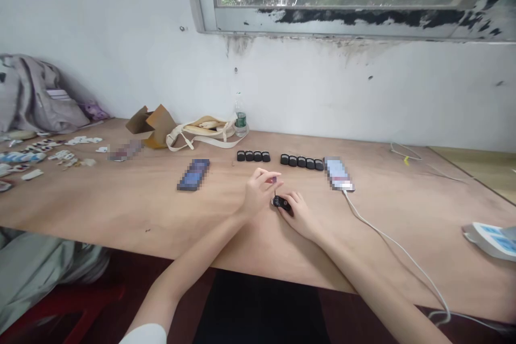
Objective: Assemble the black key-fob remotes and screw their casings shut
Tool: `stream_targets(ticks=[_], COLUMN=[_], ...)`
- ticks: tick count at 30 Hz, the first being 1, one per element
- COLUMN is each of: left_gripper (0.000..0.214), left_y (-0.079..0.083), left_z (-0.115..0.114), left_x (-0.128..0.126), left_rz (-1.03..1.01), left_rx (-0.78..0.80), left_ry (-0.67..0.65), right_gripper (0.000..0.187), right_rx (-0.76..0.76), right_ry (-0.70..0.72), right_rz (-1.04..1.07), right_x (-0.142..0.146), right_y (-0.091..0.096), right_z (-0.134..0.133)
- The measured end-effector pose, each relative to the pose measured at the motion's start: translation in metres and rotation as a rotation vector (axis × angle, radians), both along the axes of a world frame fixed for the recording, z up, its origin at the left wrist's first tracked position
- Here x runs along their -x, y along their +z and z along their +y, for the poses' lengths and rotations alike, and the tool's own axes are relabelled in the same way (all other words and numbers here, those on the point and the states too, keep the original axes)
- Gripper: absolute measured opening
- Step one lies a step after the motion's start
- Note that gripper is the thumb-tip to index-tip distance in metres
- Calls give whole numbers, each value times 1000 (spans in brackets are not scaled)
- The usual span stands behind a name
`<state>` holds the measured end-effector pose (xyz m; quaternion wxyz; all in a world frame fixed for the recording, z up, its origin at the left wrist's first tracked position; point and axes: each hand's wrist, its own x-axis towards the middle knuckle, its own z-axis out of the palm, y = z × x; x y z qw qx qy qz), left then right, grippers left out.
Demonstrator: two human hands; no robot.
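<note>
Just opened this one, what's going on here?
A person sits at a wooden table, working with both bare hands. The right hand holds a small black object, while the left hand pinches something too small to make out just above it. Ahead lie a row of four black blocks and a row of five, between a blurred phone and a second blurred phone on a white cable.

A person's right hand (297,216) sits on a small black device (281,203) near the middle of the plywood counter (121,209), fingers over it. The left hand (258,192) curls just beside it, fingertips together. Two rows of small black blocks (253,156) line up toward the far edge, between a pixelated phone (193,174) and a pixelated corded phone (338,174).
</note>
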<state>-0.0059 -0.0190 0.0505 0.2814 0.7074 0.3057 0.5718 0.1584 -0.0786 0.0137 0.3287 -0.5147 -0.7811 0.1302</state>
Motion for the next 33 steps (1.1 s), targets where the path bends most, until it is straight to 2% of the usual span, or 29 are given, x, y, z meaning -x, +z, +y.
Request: stream_targets(ticks=[2, 7, 11, 14, 20, 22, 25, 28, 30, 33], left_gripper=[25, 31, 20, 17, 29, 28, 20, 19, 20, 28], left_y=[-1, 1, 4, 4, 7, 8, 8, 7, 6, 8], left_z=[2, 0, -4, -3, -3, -4, -5, -2, 0, 1], left_x=[1, 2, 1, 0, 3, 2, 1, 0, 0, 1], left_rz=[-21, -3, 7, -29, -27, -8, -1, -43, -66, -73], left_rx=[35, 75, -2, 40, 154, 126, 63, 93, 141, 222], left_ry=[-20, -169, -70, -11, -237, -216, -88, 1, -19, -145], right_gripper=[18, 18, 20, 19, 19, 20, 22, 22, 21, 23], right_rx=[8, 7, 4, 18, 5, 1, 0, 3, 9, 13], right_ry=[-4, -16, -16, -9, -12, -7, 10, 7, 4, 7], right_rz=[-1, -3, -5, -16, -15, -9, -5, -13, -19, -15], right_x=[0, 0, 0, 0, -1, -1, -1, -1, -1, -2], right_y=[0, -2, -1, 0, -2, -2, -1, 0, 0, -1], right_z=[0, 0, 0, 0, 1, 1, 1, 1, 1, 1])
